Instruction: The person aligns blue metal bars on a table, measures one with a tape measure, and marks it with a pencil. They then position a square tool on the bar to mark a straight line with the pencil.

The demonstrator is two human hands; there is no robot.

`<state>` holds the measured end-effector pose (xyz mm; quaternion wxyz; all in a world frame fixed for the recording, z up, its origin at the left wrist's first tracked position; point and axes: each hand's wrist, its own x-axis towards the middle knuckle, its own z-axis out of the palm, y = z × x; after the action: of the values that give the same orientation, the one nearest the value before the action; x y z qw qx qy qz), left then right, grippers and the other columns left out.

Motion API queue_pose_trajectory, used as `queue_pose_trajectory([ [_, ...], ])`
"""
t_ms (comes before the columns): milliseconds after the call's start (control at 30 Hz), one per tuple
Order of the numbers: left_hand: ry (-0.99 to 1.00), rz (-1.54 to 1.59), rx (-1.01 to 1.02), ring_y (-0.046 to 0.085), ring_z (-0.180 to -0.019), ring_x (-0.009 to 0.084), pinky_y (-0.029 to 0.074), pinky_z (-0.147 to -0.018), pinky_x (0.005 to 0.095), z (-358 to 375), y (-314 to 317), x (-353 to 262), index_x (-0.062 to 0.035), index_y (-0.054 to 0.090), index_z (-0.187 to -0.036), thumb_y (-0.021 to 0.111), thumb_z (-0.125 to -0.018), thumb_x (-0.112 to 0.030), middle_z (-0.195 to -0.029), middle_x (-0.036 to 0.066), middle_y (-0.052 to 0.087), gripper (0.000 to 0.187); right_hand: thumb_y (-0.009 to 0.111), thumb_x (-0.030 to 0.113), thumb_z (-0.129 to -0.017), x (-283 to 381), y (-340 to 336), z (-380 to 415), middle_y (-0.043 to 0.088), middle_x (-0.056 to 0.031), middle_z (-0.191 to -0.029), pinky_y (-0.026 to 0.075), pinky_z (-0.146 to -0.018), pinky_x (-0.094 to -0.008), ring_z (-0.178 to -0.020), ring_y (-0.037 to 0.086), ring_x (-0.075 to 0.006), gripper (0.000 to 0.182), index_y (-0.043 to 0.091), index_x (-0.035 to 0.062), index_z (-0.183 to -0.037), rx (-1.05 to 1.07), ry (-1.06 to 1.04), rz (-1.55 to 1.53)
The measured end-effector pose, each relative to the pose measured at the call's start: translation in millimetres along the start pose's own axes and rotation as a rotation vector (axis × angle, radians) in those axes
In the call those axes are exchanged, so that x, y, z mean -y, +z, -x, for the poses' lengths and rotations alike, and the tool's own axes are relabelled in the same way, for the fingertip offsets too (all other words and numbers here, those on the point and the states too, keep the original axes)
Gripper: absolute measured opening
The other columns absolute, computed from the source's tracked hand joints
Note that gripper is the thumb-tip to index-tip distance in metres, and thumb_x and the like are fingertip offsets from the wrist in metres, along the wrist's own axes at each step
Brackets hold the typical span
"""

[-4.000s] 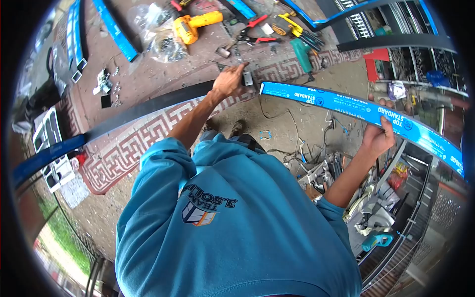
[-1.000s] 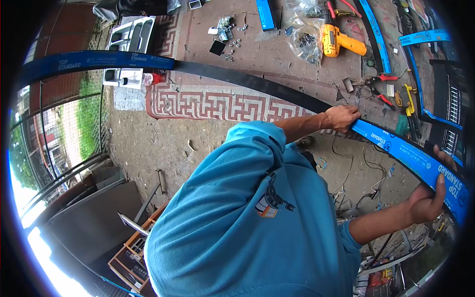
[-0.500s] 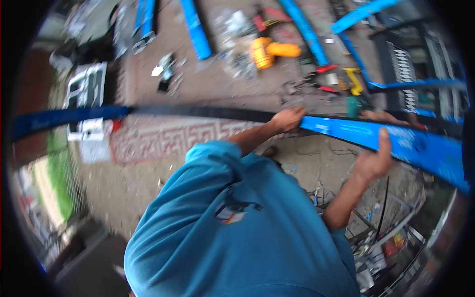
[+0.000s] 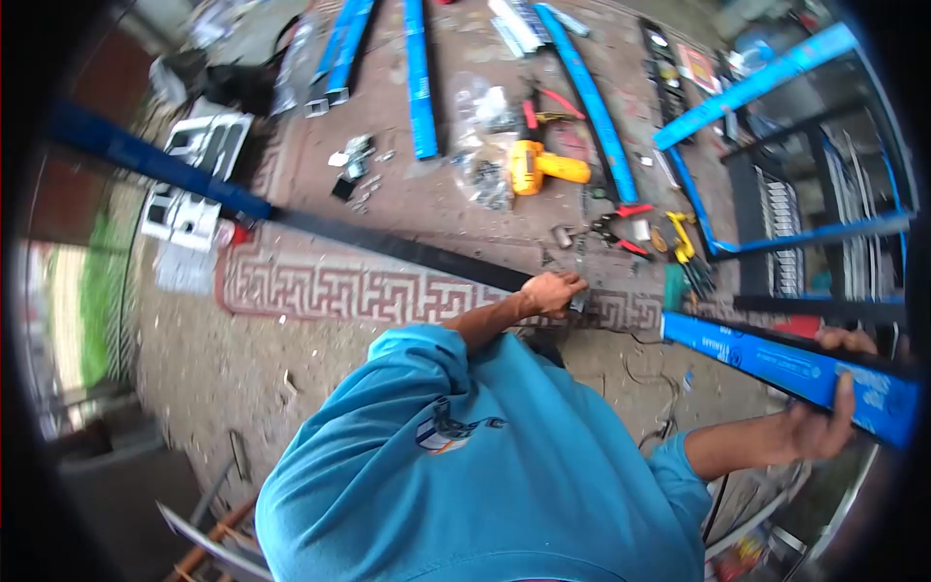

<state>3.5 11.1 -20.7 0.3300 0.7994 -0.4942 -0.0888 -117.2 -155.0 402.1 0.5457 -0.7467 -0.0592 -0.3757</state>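
Note:
My left hand (image 4: 553, 293) is closed around the right end of a long dark metal profile (image 4: 388, 247). Toward the far left, that profile is covered in blue film (image 4: 165, 165). My right hand (image 4: 824, 417) grips a wide blue-wrapped profile (image 4: 766, 359) with printed lettering, its fingers over the top edge and the thumb on the printed face. A gap separates the near ends of the two profiles. The outer end of the right profile runs into the dark edge of the view.
A yellow and black drill (image 4: 543, 167), red-handled pliers (image 4: 621, 228) and small metal parts (image 4: 359, 160) lie on the patterned mat. Several blue-wrapped profiles (image 4: 419, 87) are behind. A blue-edged frame (image 4: 815, 238) stands at right; a white panel (image 4: 199, 175) is at left.
My right hand and its blue profile have moved right and down, away from my left hand, opening a gap. The dark profile now slants more, its right end lower. The view has shifted.

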Motion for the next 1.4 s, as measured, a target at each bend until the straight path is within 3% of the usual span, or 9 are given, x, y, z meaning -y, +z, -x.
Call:
queue_pose_trajectory([
  [267,-0.096,0.017,0.085,0.058,-0.093,0.0344,0.049,-0.076,0.0435,1.4,-4.3,-9.6,-0.0079,0.050,-0.113,0.069,-0.066,-0.038,-0.106,0.013,0.055,0.059,0.053,0.007,-0.074,-122.5,-44.1,0.8,0.053,-0.0170,-0.094,0.044,-0.079,-0.0370,-0.078,0.055,-0.0246,0.066,0.028,-0.0037,-0.134,0.105,0.259,-0.238],
  [433,-0.039,-0.140,-0.193,0.052,-0.093,0.0303,0.040,-0.088,0.0419,3.6,11.9,-13.3,-0.0059,0.051,-0.107,0.068,-0.053,-0.028,-0.093,0.013,0.053,0.060,0.055,0.013,-0.071,-147.7,-52.0,-21.5,0.053,-0.0118,-0.084,0.043,-0.071,-0.0312,-0.065,0.052,-0.0189,0.061,0.035,-0.0030,-0.127,0.403,0.295,-0.175],
  [567,-0.304,-0.329,-0.273,0.043,-0.118,0.0285,0.027,-0.105,0.0447,22.6,7.8,-34.6,-0.0082,0.042,-0.129,0.064,-0.063,-0.020,-0.119,0.014,0.047,0.071,0.060,0.013,-0.065,-205.0,-36.1,6.2,0.054,-0.0108,-0.077,0.046,-0.058,-0.0299,-0.062,0.055,-0.0189,0.051,0.046,-0.0024,-0.112,0.328,0.736,-0.153],
  [633,-0.393,-0.486,-0.225,0.038,-0.123,0.0328,0.024,-0.107,0.0488,62.0,14.9,1.6,-0.0088,0.036,-0.134,0.070,-0.064,-0.025,-0.132,0.016,0.038,0.079,0.061,0.014,-0.062,-246.4,-37.9,18.1,0.053,-0.0107,-0.076,0.047,-0.061,-0.0304,-0.061,0.053,-0.0193,0.058,0.046,-0.0027,-0.115,0.490,0.828,-0.160],
  [667,-0.326,-0.706,-0.380,0.038,-0.123,0.0335,0.024,-0.108,0.0489,87.9,19.0,39.1,-0.0086,0.044,-0.126,0.066,-0.067,-0.021,-0.126,0.015,0.043,0.064,0.064,0.008,-0.060,-268.6,-42.8,22.2,0.055,-0.0094,-0.078,0.047,-0.060,-0.0301,-0.064,0.056,-0.0193,0.056,0.050,-0.0016,-0.113,0.617,0.930,-0.213],
  [733,-0.448,-0.642,-0.238,0.045,-0.113,0.0284,0.032,-0.101,0.0473,117.7,-18.7,52.8,-0.0107,0.055,-0.109,0.064,-0.065,-0.020,-0.107,0.010,0.053,0.045,0.066,0.006,-0.066,-275.1,-36.9,37.4,0.056,-0.0066,-0.081,0.046,-0.062,-0.0292,-0.064,0.056,-0.0176,0.042,0.055,0.0008,-0.106,0.625,0.928,-0.191],
  [833,-0.551,-0.529,0.141,0.048,-0.103,0.0238,0.036,-0.088,0.0412,97.8,-75.2,18.5,-0.0214,0.053,-0.116,0.074,-0.061,-0.029,-0.099,0.004,0.054,0.060,0.066,0.008,-0.072,-283.7,-43.8,48.7,0.057,-0.0041,-0.074,0.044,-0.063,-0.0279,-0.065,0.055,-0.0153,0.027,0.057,0.0019,-0.096,0.648,0.944,-0.186],
  [1167,-0.347,-0.358,0.034,0.050,-0.097,0.0287,0.043,-0.080,0.0420,-27.0,-98.1,-15.1,-0.0225,0.039,-0.136,0.075,-0.063,-0.037,-0.096,0.011,0.054,0.083,0.062,0.012,-0.080,-270.5,-114.4,51.5,0.057,-0.0082,-0.074,0.044,-0.059,-0.0270,-0.063,0.055,-0.0157,0.023,0.054,-0.0001,-0.097,0.416,0.832,-0.188],
  [1400,-0.063,-0.188,-0.205,0.057,-0.099,0.0380,0.046,-0.084,0.0413,-143.3,-220.4,-130.6,-0.0059,0.023,-0.142,0.073,-0.068,-0.033,-0.112,0.026,0.055,0.093,0.062,0.013,-0.082,-263.9,-149.5,55.0,0.059,-0.0108,-0.083,0.045,-0.057,-0.0280,-0.063,0.056,-0.0161,0.031,0.052,-0.0029,-0.106,0.202,0.697,-0.186],
])
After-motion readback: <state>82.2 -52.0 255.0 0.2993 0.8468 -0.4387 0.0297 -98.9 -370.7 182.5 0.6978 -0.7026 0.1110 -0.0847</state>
